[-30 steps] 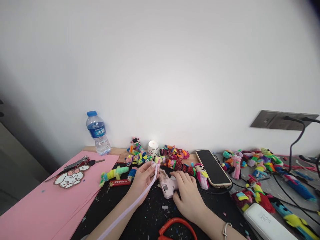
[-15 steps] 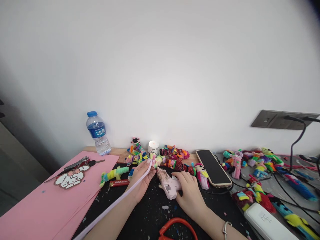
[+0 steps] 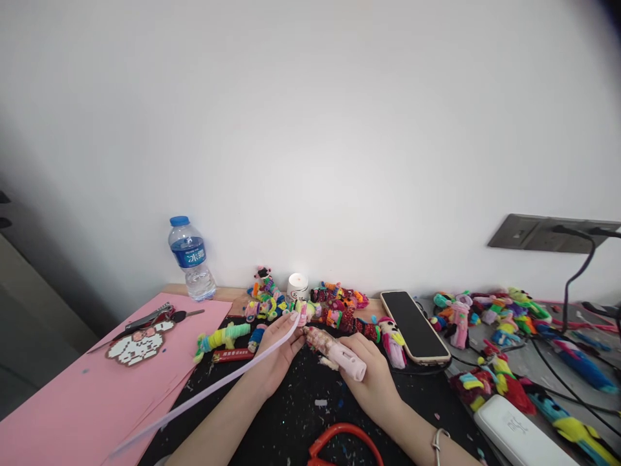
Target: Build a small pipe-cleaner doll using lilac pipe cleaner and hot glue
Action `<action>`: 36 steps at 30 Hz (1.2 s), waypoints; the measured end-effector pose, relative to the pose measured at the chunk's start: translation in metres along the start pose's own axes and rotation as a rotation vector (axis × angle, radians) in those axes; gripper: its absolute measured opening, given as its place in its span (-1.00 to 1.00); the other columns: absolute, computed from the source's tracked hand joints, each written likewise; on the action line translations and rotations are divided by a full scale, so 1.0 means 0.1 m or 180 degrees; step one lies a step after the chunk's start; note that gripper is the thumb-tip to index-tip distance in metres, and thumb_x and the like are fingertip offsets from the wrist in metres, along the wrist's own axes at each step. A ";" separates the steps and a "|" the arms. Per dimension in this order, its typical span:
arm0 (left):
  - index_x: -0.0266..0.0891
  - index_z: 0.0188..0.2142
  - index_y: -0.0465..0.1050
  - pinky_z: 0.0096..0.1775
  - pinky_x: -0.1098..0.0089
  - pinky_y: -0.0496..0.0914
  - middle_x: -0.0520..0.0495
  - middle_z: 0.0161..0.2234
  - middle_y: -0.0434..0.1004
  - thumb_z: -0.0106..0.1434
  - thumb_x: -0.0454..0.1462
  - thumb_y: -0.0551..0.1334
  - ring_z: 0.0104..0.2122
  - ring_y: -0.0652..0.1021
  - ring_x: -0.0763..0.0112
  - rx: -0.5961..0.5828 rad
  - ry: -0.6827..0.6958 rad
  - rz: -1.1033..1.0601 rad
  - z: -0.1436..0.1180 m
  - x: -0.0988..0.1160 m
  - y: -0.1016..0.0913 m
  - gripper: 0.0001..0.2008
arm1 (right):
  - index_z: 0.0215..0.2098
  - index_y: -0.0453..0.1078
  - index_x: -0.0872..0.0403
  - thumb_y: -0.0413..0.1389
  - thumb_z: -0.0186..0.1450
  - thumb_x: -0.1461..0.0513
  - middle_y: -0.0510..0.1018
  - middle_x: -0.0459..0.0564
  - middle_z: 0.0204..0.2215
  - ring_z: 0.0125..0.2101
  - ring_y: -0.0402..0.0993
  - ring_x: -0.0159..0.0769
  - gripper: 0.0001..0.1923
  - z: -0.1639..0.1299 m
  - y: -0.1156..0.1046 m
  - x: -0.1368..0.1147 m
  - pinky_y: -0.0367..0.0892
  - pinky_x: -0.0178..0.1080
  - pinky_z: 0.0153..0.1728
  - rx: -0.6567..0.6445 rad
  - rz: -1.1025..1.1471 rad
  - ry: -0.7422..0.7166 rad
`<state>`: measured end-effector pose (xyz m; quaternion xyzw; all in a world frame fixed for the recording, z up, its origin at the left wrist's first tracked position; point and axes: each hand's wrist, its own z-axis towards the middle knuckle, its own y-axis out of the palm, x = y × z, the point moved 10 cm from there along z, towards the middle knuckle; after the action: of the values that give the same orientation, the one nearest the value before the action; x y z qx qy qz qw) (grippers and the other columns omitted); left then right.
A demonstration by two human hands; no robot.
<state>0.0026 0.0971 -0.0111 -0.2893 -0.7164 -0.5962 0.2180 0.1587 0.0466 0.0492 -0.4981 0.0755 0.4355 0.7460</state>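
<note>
My left hand point(image 3: 274, 362) pinches a small pink piece point(image 3: 301, 316) of fuzzy pipe cleaner. From that piece a long lilac strip point(image 3: 208, 392) runs down across the left forearm to the pink sheets. My right hand point(image 3: 371, 378) grips a pale pink hot glue gun point(image 3: 342, 358), its nozzle end crusted brownish and pointing left at the left fingertips. Whether the nozzle touches the pink piece I cannot tell. Just behind the hands lie a pale yellow fuzzy figure point(image 3: 310, 309) and a white paper cup point(image 3: 297, 287).
Pink sheets point(image 3: 87, 401) with a white bead charm point(image 3: 138, 346) lie left, a water bottle point(image 3: 189, 259) behind. Red-handled scissors point(image 3: 356, 430) are at the front. A phone point(image 3: 414, 327), fuzzy dolls point(image 3: 392, 343), cables and a white power bank point(image 3: 521, 430) fill the right.
My right hand has rolled the glue gun, so its rear end now points toward me and right. The lilac strip's loose end has swung left onto the pink sheets.
</note>
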 end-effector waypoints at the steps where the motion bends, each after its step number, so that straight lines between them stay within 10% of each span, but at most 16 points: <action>1: -0.34 -0.39 0.52 -0.45 0.51 0.44 -0.07 -0.46 0.54 -0.07 -0.30 0.43 -0.50 0.49 0.50 0.0069 0.0053 0.0044 0.00 0.02 -0.02 -0.78 | -0.17 0.34 0.03 0.00 0.23 0.36 0.45 -0.02 -0.31 -0.31 0.36 -0.21 -0.77 0.00 -0.01 0.00 0.24 -0.22 -0.31 0.0029 0.0006 -0.0005; 13: -0.30 -0.40 0.47 -0.67 0.67 0.09 0.16 -0.59 0.30 -0.10 -0.25 0.44 -0.68 0.19 0.74 0.0111 0.0176 0.0142 -0.05 0.10 0.00 -0.73 | -0.18 0.37 0.05 0.02 0.25 0.30 0.53 0.02 -0.30 -0.30 0.43 -0.18 -0.82 0.00 -0.11 0.01 0.30 -0.18 -0.27 0.0292 0.0005 0.0046; 36: -0.30 -0.39 0.46 -0.65 0.65 0.08 0.10 -0.53 0.34 -0.06 -0.25 0.42 -0.66 0.21 0.73 -0.0238 -0.0205 0.0324 -0.09 -0.07 0.12 -0.74 | -0.20 0.36 0.08 -0.01 0.28 0.28 0.53 0.03 -0.33 -0.34 0.47 -0.25 -0.84 -0.02 -0.11 -0.03 0.39 -0.28 -0.32 0.0287 0.0624 0.0085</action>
<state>0.0152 0.0885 -0.0053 -0.3524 -0.6847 -0.6011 0.2139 0.1659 0.0420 0.0571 -0.4601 0.1533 0.4958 0.7204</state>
